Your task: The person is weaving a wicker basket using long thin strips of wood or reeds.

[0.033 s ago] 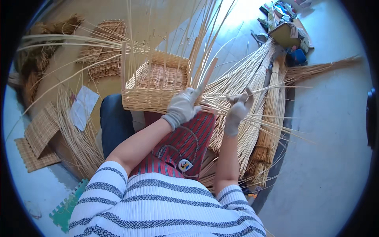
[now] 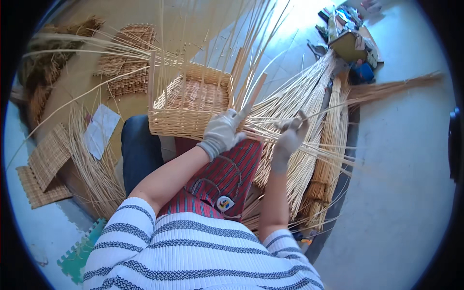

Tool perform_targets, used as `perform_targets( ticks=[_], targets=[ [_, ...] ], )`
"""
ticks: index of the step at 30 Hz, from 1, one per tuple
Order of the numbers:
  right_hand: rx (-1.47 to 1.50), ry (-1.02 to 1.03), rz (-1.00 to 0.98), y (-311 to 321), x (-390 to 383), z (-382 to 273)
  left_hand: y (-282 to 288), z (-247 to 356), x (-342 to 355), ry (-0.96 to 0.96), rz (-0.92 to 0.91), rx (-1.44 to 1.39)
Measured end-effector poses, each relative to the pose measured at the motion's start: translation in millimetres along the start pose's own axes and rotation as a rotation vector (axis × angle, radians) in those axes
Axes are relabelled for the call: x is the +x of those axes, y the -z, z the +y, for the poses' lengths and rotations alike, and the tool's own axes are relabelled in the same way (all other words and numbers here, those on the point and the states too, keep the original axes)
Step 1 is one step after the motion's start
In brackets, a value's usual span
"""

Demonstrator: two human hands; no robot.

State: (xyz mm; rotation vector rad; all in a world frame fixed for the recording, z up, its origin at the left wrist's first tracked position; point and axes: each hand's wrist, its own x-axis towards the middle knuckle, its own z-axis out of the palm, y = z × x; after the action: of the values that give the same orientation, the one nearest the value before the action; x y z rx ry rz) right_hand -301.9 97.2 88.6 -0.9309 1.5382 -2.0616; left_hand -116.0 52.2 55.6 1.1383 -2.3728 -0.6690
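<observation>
A rectangular wicker basket point(image 2: 191, 120) rests by my lap, tilted, its woven walls low and its inside turned up. Long pale reeds stick up and out from its edges, and flat wooden stakes point(image 2: 256, 89) rise at its corners. My left hand point(image 2: 222, 130), in a grey-white work glove, closes round the basket's near right corner, thumb side against a stake. To the right of that corner, my gloved right hand point(image 2: 290, 140) is slightly blurred, its fingers curled on a thin reed point(image 2: 328, 109). More loose reeds point(image 2: 333, 151) fan out past this hand.
Bundles of long reeds point(image 2: 333, 130) lie on the floor at right. Woven mats point(image 2: 128, 72) are stacked at far left, with others point(image 2: 48, 157) nearer. White paper point(image 2: 102, 130) lies over loose strands. A red striped cloth point(image 2: 241, 169) covers my lap. A cluttered stand point(image 2: 349, 46) is far right.
My right hand has shifted slightly down and left. The reed ends beyond it have moved and blurred. My left hand stays on the basket's corner.
</observation>
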Motion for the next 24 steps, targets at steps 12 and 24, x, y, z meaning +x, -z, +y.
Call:
perform_targets(
  ticks=[12, 24],
  targets=[
    [-1.078, -0.090, -0.674, -40.2, 8.6, 36.1, -6.8, -107.8, -16.7, 0.447, 0.348, -1.310],
    [-1.216, -0.142, -0.393, -54.5, 6.1, 84.2, -8.9, 14.8, 83.4, 0.043, 0.184, -0.609]
  ],
)
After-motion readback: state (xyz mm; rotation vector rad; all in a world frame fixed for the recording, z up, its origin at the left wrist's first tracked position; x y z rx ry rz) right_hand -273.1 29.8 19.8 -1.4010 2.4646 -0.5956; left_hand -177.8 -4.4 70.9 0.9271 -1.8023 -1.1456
